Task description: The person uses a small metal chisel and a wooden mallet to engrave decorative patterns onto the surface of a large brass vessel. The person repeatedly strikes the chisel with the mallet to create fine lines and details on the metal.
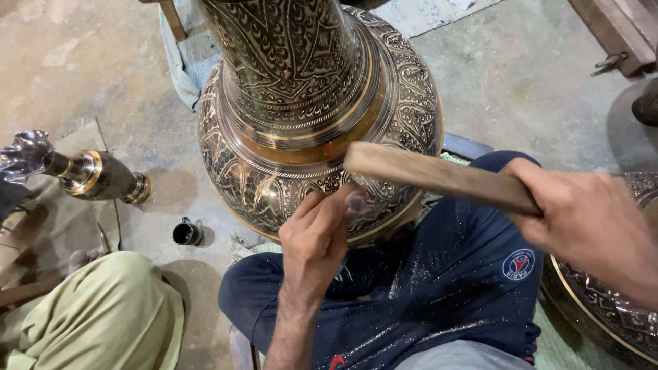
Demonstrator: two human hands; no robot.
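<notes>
Left hand is pinched on a small tool, hidden, pressed against the large engraved brass vase. Right hand is clenched on a flat wooden stick. Vase is stood on bare concrete floor; open room is seen beyond.

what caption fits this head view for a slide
Left hand pinches a small tool against a large engraved brass vase; right hand holds a flat wooden stick above it.
</notes>
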